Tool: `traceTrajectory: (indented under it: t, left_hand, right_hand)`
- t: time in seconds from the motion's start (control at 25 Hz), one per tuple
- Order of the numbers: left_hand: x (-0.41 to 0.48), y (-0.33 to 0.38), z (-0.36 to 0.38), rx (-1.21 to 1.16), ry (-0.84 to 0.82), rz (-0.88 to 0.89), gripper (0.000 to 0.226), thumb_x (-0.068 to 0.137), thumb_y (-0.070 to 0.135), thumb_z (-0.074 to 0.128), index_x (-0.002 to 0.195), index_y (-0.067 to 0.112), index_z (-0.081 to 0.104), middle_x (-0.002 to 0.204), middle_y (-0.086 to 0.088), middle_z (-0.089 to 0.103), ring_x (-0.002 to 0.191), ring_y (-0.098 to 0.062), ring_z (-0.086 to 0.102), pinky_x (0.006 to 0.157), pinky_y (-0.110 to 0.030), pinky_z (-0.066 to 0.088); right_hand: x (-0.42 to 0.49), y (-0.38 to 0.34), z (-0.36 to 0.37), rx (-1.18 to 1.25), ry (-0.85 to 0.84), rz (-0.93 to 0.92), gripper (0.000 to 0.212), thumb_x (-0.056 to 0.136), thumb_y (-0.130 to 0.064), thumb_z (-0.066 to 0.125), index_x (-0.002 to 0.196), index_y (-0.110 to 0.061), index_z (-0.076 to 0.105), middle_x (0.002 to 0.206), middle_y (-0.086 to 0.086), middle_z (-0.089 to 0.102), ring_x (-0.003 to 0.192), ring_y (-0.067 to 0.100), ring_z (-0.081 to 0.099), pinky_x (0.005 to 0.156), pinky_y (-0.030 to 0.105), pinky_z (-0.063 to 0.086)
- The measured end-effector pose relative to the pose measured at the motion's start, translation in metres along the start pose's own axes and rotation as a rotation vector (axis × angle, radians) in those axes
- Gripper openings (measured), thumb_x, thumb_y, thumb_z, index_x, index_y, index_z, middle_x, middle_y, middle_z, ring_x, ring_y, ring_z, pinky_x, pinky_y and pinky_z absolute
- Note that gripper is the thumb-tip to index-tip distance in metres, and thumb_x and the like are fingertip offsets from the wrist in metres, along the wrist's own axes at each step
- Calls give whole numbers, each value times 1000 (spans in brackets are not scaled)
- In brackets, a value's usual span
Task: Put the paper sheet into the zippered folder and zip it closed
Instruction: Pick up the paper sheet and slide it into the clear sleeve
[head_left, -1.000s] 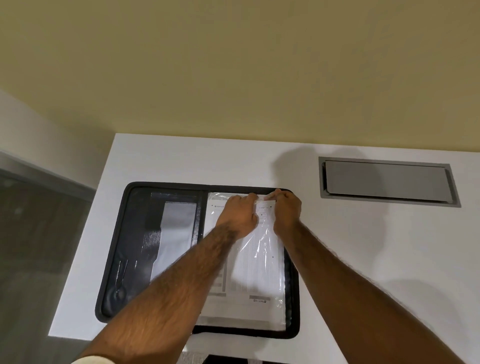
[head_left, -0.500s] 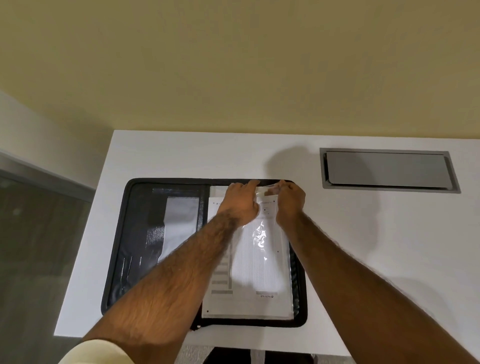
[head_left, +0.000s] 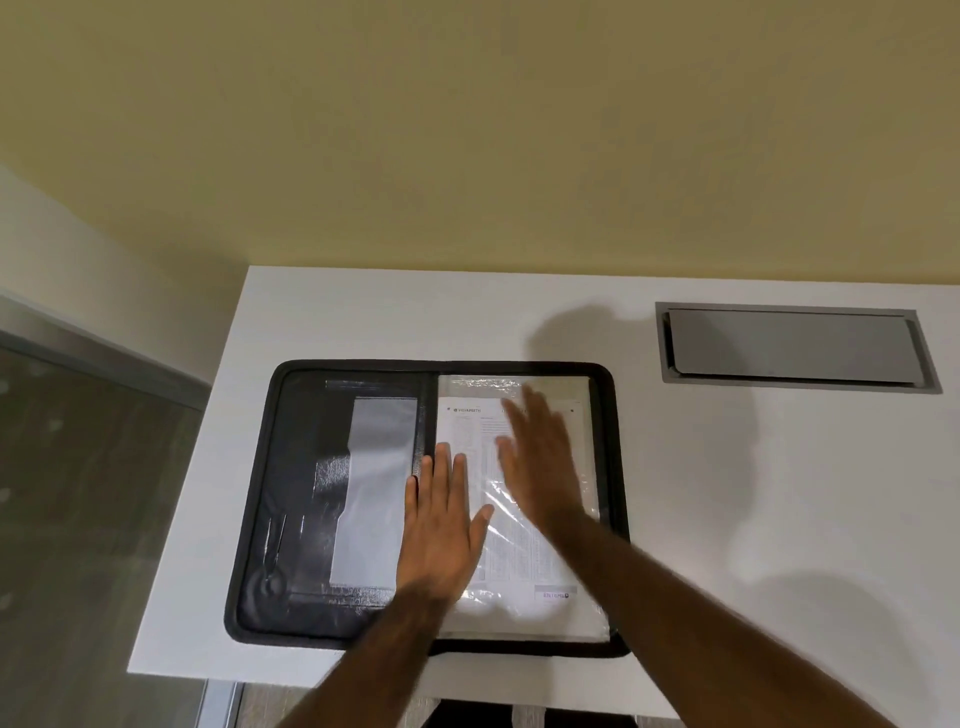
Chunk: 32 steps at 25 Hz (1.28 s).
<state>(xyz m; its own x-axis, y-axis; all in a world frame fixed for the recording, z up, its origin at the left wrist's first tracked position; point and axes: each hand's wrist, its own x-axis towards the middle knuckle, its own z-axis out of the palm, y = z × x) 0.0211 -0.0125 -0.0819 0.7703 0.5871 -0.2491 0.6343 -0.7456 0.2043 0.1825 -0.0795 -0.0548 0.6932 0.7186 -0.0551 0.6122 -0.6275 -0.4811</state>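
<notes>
Where a dark glass panel (head_left: 78, 467) fills the far left, the white worktop (head_left: 727, 519) begins beside it. On the worktop the zippered folder (head_left: 260, 499) lies unzipped and flat, its 2 halves side by side. The left half is black and carries a grey pocket (head_left: 379, 493). Next comes the left hand (head_left: 441, 530), palm down with fingers straight and close together. It grips nothing and rests across the folder's spine and the left edge of the paper sheet (head_left: 524, 566). The sheet lies in the right half under a crinkled clear sleeve (head_left: 483, 384). The right hand (head_left: 540, 467), blurred, is spread flat over the sheet's upper part and holds nothing. Whether it touches the sleeve cannot be told. Further right, a grey flap (head_left: 789, 345) sits in the worktop, well apart from the folder.
</notes>
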Motion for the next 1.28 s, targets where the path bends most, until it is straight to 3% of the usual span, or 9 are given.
traceTrajectory:
  t: [0.08,0.2,0.36,0.64,0.76,0.92,1.0,1.12,1.28]
  left_hand:
    - [-1,-5,4,35,-19,4,76,103,64,13,161,21,-12,169,-3,-21,157,-24,-17,128,-47,1]
    - [-2,-9,8,72,-15,44,77,104,64,15,162,19,-8,170,-6,-16,157,-26,-12,126,-46,0]
    - [-1,-10,9,90,-44,47,79,102,66,13,161,19,-12,169,-7,-21,156,-26,-16,128,-47,-1]
    - [-5,-14,3,16,-79,82,80,99,71,6,159,25,-20,165,-4,-32,154,-25,-25,125,-45,-11]
    - [-27,-33,-11,-27,-81,-23,79,96,68,-2,160,23,-15,166,-5,-28,155,-26,-23,126,-47,-10]
    - [-79,-84,-18,-37,-161,-263,72,104,56,18,160,22,-11,169,-10,-17,155,-31,-16,127,-53,-2]
    - [-134,-105,-39,44,-161,-353,72,105,54,26,162,21,-3,170,-10,-7,157,-32,-7,127,-52,1]
    - [-137,-139,-47,-78,-164,-549,73,104,50,38,162,18,10,170,-12,6,157,-35,7,127,-50,7]
    - [-140,-160,-69,-208,-191,-724,74,101,49,46,160,15,17,161,-17,31,143,-38,38,118,-52,31]
  right_hand:
    - [-13,-1,17,-101,-202,-25,63,102,-44,41,157,-20,21,168,8,4,155,27,0,125,51,10]
    - [-4,26,17,-219,-258,55,68,103,-54,21,159,-23,-3,167,4,-14,153,23,-16,124,54,-3]
    - [22,65,-10,-175,-222,248,68,102,-55,20,159,-21,2,169,2,-6,155,23,-9,122,59,-1]
    - [-25,61,-34,-192,-312,268,79,100,-60,25,157,-19,-12,167,4,-15,154,24,-15,122,54,-6]
    - [-78,50,-36,-174,-347,219,79,100,-56,31,157,-22,-12,168,2,-14,154,23,-15,123,54,-3]
    - [-140,54,-22,-249,-348,166,79,100,-53,37,157,-22,-8,168,5,-9,155,27,-8,124,56,7]
    - [-179,48,-24,-223,-392,102,79,99,-52,39,158,-21,-5,168,8,-8,155,30,-4,123,56,11]
    - [-172,47,-16,-168,-373,109,77,100,-46,43,158,-20,0,168,10,-5,155,32,-2,122,54,17]
    - [-193,42,-34,-97,-377,187,79,99,-44,48,158,-19,1,168,10,-6,155,32,-1,120,52,27]
